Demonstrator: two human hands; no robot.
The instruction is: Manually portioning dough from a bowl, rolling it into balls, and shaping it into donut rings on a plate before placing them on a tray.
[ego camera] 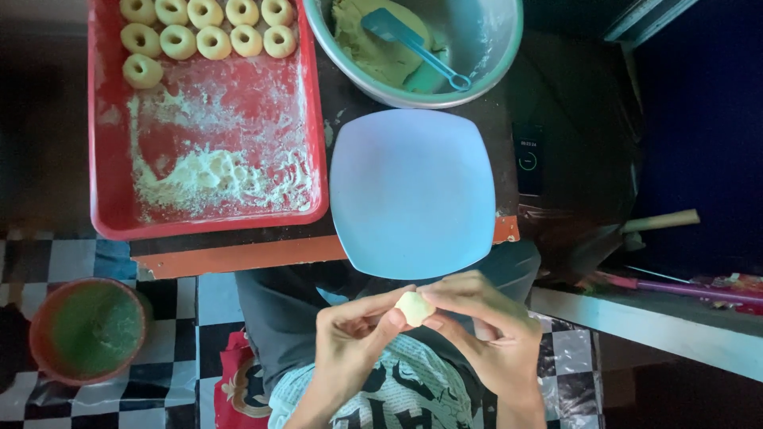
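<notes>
A: Going from the left, what does the person have within reach?

B: Far left on the floor sits a round red bowl (87, 330) with a greenish inside. On the table beyond it lies the red tray (107, 159), dusted with a flour pile (211, 179), and at its far end two rows of dough rings (208, 28). Right of the tray is an empty pale blue plate (412, 191), and beyond that a metal mixing bowl (485, 59) with dough and a blue spatula (413, 44).

A: And the hands?

B: Both meet near the lap, just nearer than the plate. The left hand (350, 338) is curled, thumb and fingertips pinching a small dough ball (415, 307). The right hand (485, 326) is likewise half-closed, its fingertips pressing the same ball from the other side.

A: So the ball lies between them?

B: Yes, at the fingertips of both, raised off the lap and touching neither plate nor table.

A: How would the person shape it well?

B: Judging by the finished rings, an even, light pressure all round seems best, turning the ball so it stays smooth. Squeezing hard with one hand would likely flatten it lopsidedly, and floured fingers should keep it from sticking.
</notes>
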